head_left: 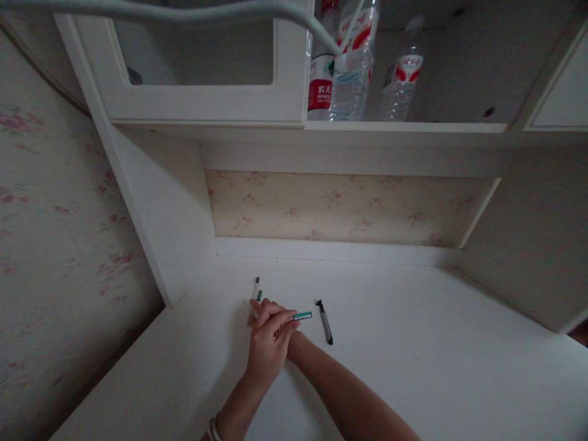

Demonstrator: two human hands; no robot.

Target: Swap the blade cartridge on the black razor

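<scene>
My left hand (267,346) reaches in from the lower left and crosses over my right wrist. Between its thumb and fingers it pinches a small, slim green-and-white stick (302,316), which points to the right. Beneath it, my right hand (263,308) stretches leftward, mostly covered by the left. Its curled fingertips show at a slim whitish pen (256,285) with a black end and a second small green piece (260,295); whether they grip either is hidden. A black-and-grey pen (324,323) lies on the desk, right of both hands.
The white desk (413,355) meets a side panel (160,208) at left and a low back ledge (340,250). Overhead is a cabinet shelf (404,127) holding several plastic bottles (351,86). A grey cable or tube (206,13) crosses the top of the view.
</scene>
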